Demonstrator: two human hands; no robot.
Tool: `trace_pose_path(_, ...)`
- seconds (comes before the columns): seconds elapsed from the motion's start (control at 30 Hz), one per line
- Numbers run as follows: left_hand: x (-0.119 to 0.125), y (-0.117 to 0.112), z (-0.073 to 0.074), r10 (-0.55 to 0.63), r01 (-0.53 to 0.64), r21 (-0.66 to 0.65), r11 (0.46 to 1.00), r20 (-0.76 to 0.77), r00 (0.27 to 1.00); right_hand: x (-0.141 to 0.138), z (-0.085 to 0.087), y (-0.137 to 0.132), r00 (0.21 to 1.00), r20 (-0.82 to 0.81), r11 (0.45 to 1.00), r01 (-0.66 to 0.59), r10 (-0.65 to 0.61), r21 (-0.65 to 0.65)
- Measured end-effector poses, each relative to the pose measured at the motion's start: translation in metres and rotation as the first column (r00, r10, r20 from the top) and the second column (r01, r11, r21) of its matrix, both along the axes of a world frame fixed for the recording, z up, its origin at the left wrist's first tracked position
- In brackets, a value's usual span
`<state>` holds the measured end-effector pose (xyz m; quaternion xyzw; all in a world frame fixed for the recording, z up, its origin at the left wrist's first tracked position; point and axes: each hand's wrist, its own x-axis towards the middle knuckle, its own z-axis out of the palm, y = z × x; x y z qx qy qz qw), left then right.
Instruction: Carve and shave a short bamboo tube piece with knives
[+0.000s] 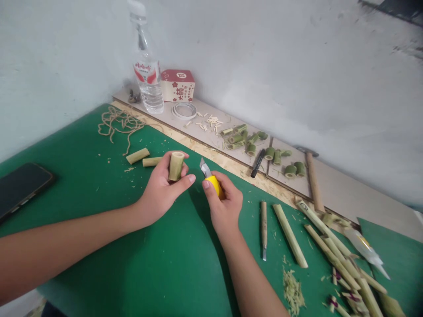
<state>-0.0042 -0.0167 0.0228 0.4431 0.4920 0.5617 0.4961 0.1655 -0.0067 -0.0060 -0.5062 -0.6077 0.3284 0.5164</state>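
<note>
My left hand holds a short hollow bamboo piece upright, its open end facing up, with the fingers behind it and the thumb stretched toward the right. In my right hand is a yellow utility knife, gripped with the thumb along its body. Its metal blade points up and left, a small gap away from the bamboo. Two more bamboo pieces, one split-looking and one partly behind my left hand, lie on the green table mat.
Twine, a water bottle, a box and a tape roll sit at the back. Rightward are a marker, hammer, chisel, bamboo strips, shavings and a glue bottle. A phone lies left.
</note>
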Motion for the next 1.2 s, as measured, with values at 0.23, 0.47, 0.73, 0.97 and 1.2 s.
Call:
trace_pose_path(0.23, 0.0001, 0.0011, -0.0024, -0.036, 0.041, -0.043, 0.998, 0.104, 0.994, 0.0002, 0.0013, 0.0006, 1.000, -0.020, 1.000, -0.015, 0.015, 0.026)
trace_pose_path(0.47, 0.0007, -0.0027, -0.0006, -0.148, 0.152, -0.036, 0.988, 0.105, 0.983, 0.0015, 0.0005, 0.0004, 0.989, 0.095, 0.993, -0.116, 0.113, 0.019)
trace_pose_path(0.73, 0.0005, -0.0022, 0.0009, -0.154, 0.156, -0.043, 0.987, 0.040, 0.987, 0.0030, 0.0000, 0.0006, 0.980, 0.070, 0.980, -0.188, 0.184, 0.065)
trace_pose_path(0.97, 0.0000, -0.0013, -0.0009, -0.211, 0.213, -0.044, 0.976, 0.043, 0.977, 0.0033, 0.0036, -0.0003, 0.958, 0.119, 0.964, -0.266, 0.262, 0.016)
trace_pose_path(1.2, -0.0009, 0.0011, 0.0011, -0.226, 0.228, -0.074, 0.971, 0.033, 0.973, 0.0034, 0.0038, -0.0007, 0.958, 0.104, 0.962, -0.272, 0.268, 0.022)
